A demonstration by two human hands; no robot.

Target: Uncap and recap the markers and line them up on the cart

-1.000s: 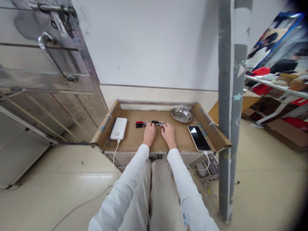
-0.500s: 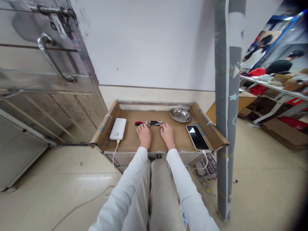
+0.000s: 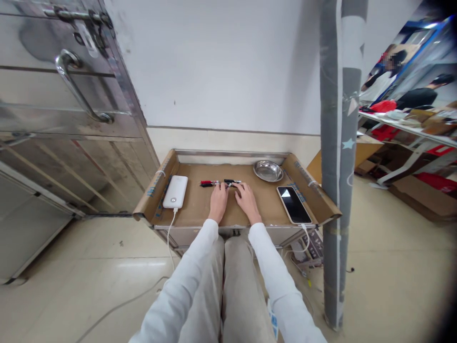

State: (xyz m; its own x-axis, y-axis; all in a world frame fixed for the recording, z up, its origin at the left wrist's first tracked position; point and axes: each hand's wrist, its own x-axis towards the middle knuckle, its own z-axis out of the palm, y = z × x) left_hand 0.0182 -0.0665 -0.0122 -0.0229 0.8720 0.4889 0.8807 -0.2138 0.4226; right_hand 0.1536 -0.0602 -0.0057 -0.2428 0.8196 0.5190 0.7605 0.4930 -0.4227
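Several pens lie in a row at the middle of a cardboard-lined table (image 3: 200, 209): red and black ones (image 3: 209, 183) on the left, a black pen (image 3: 233, 181) on the right. My left hand (image 3: 218, 202) rests palm down, its fingers stretched out so the tips reach the gap between the two groups. My right hand (image 3: 246, 200) is angled leftward, and its fingertips are pinched on the near end of the black pen. Both arms are in white sleeves.
A white power bank (image 3: 174, 191) with a cable lies at the left, a phone (image 3: 294, 205) at the right, and a metal dish (image 3: 267, 170) at the back right. A padded pole (image 3: 337, 143) stands to the right and a steel door (image 3: 71, 109) to the left. Shelves and people are at the far right.
My left hand moved left along the pens, then back right toward the middle. My right hand shifted slightly left onto the black pen. The camera view swayed a little.
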